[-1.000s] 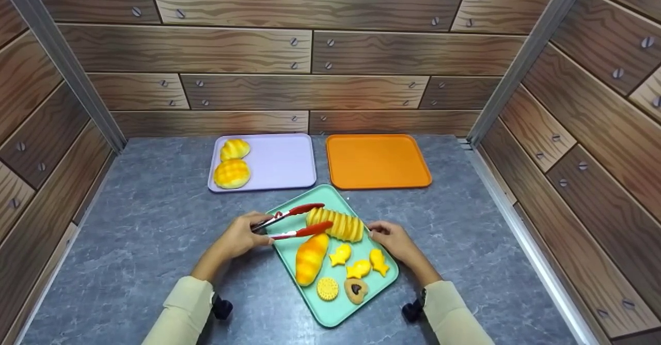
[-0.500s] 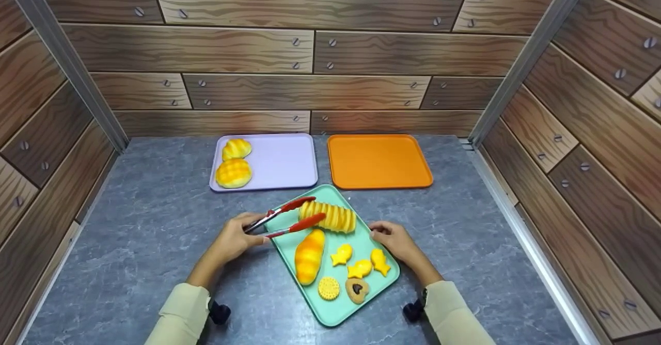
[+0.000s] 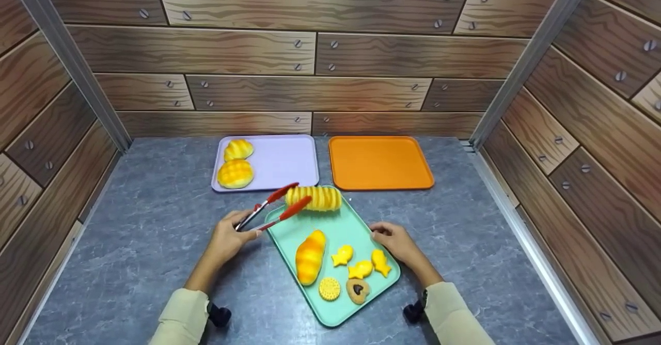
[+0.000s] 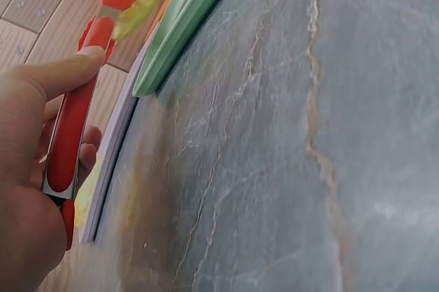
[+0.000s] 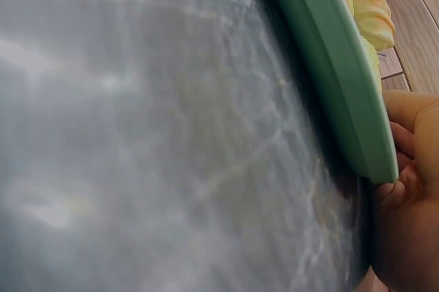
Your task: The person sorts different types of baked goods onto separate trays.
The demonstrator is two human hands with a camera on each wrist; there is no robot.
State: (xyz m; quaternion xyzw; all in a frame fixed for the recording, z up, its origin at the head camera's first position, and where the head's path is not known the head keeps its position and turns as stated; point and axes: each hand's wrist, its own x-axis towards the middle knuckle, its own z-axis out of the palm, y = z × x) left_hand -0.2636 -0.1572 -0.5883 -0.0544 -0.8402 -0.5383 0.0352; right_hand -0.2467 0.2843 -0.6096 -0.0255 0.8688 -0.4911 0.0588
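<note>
My left hand point(image 3: 230, 236) holds red-tipped metal tongs point(image 3: 273, 205), thumb on one arm and fingers behind the other, as the left wrist view shows. Between the tong tips is a yellow ridged bread roll point(image 3: 323, 199), raised over the far corner of the green tray point(image 3: 341, 311). My right hand point(image 3: 395, 241) pinches that tray's right edge; in the right wrist view its fingers point(image 5: 389, 196) lie against the rim. On the tray rest a croissant-shaped bread point(image 3: 310, 258), several yellow fish-shaped pieces point(image 3: 360, 269), a round yellow biscuit point(image 3: 329, 288) and a heart-centred cookie point(image 3: 357, 291).
Behind the green tray stands a lilac tray point(image 3: 284, 161) with two golden buns point(image 3: 235, 173) at its left end. Right of it lies a bare orange tray point(image 3: 381, 162). Wood-patterned walls point(image 3: 248, 92) enclose the grey tabletop point(image 3: 155, 205) at back and sides.
The ridged roll, held in the tongs, has moved left and away from me, from the tray's right side to over its far corner. My right hand stays on the tray edge.
</note>
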